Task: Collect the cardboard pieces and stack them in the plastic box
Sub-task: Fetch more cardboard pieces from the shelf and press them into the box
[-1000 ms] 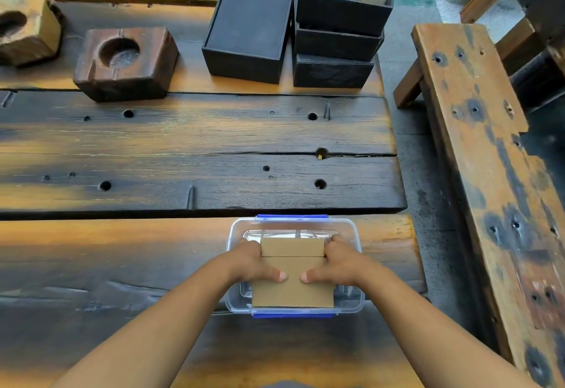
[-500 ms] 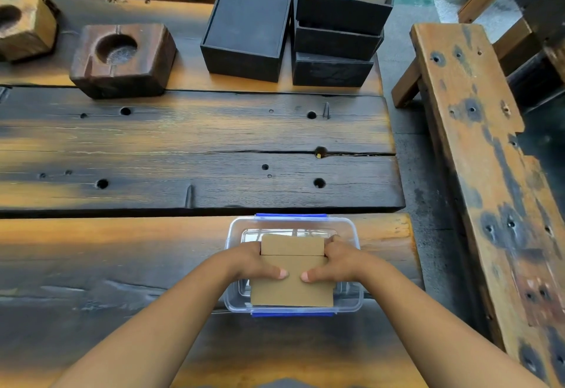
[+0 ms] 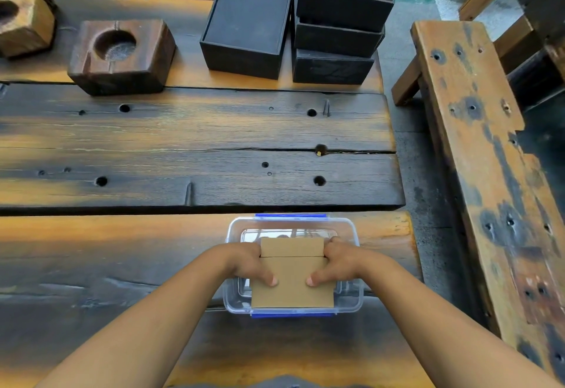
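A clear plastic box (image 3: 351, 228) with blue clips sits on the near wooden plank, right of centre. Brown cardboard pieces (image 3: 292, 283) stand as a stack over the box's opening, tilted toward me, a narrower piece showing at the far end. My left hand (image 3: 249, 264) grips the stack's left side, thumb pressed on the front face. My right hand (image 3: 337, 262) grips its right side the same way. The box's inside under the stack is mostly hidden.
Black boxes (image 3: 247, 27) stand at the table's far side, a stacked set (image 3: 336, 39) holding more cardboard bits on top. Two wooden blocks with round hollows (image 3: 120, 56) sit far left. A wooden bench (image 3: 489, 173) runs along the right, past a floor gap.
Both hands keep holding the cardboard stack over the box in nearly the same place. The view has shifted slightly.
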